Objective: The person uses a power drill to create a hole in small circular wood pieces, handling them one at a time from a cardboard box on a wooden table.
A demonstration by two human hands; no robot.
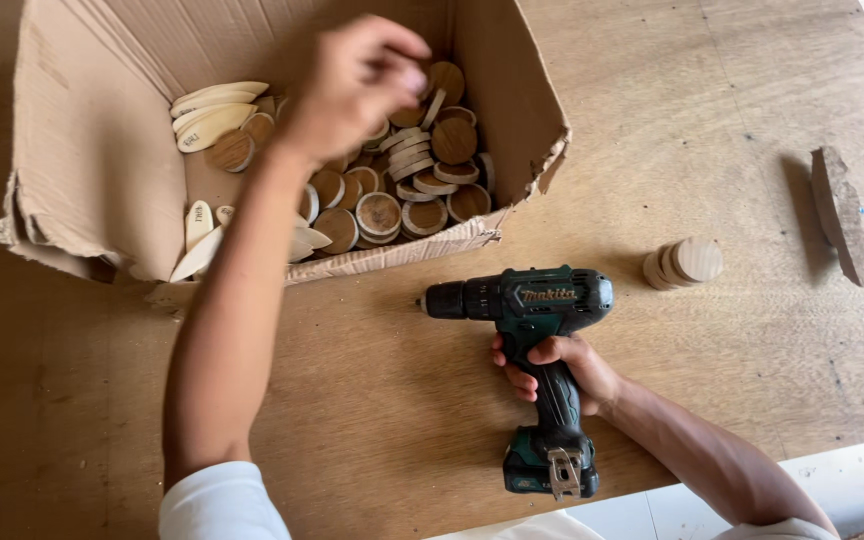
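My left hand hovers, blurred, over an open cardboard box, with its fingertips pinched together above a pile of round wooden discs. Whether a disc is between the fingers is unclear. Pale oval wooden pieces lie at the box's left side. My right hand is wrapped around the handle of a teal and black cordless drill. The drill lies on the plywood table with its chuck pointing left, just in front of the box.
A short stack of pale wooden discs lies on its side to the right of the drill. A rough, dark chunk of wood sits near the table's right edge. The table's near edge runs by my right forearm.
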